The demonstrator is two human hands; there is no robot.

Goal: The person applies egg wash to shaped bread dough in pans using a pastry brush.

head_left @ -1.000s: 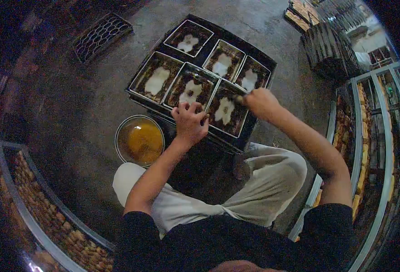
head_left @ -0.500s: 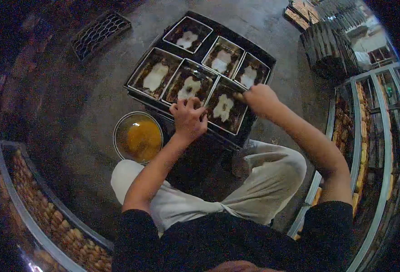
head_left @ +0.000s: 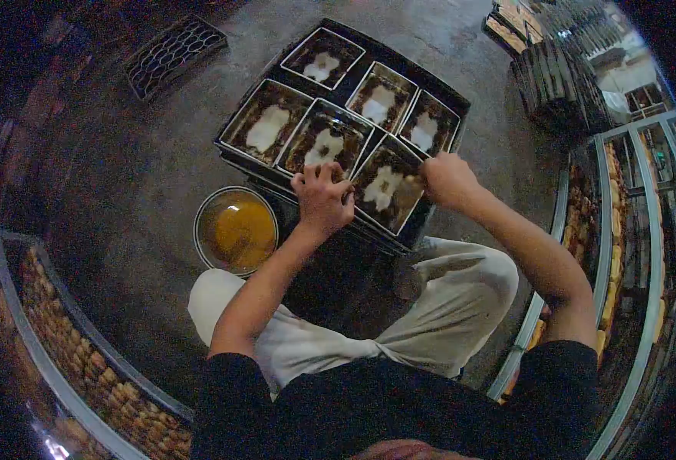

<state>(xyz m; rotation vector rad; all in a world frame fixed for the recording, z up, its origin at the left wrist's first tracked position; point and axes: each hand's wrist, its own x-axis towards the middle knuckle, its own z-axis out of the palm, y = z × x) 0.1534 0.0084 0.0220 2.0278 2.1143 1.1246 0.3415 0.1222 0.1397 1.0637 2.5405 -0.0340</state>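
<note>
Several rectangular metal baking tins sit on a dark tray (head_left: pixel 445 93) on the floor in front of me. My left hand (head_left: pixel 322 198) rests curled on the near edge of the nearest tin (head_left: pixel 388 192), gripping its rim. My right hand (head_left: pixel 447 178) is closed at that tin's right rim; a thin tool it held earlier is hidden now. The tins are dark and greasy inside with bright shiny patches. A round metal bowl of yellow liquid (head_left: pixel 236 230) stands just left of my left hand.
A dark moulded tray (head_left: pixel 173 55) lies on the concrete floor at upper left. Stacks of dark tins (head_left: pixel 556 80) stand at upper right. Metal racks with baked goods run along the right (head_left: pixel 606 222) and lower left (head_left: pixel 54 337). My bent knees in pale trousers (head_left: pixel 460 299) are below.
My right hand has drawn back from over the nearest tin to its right rim. The left hand has stayed on the tin's near edge.
</note>
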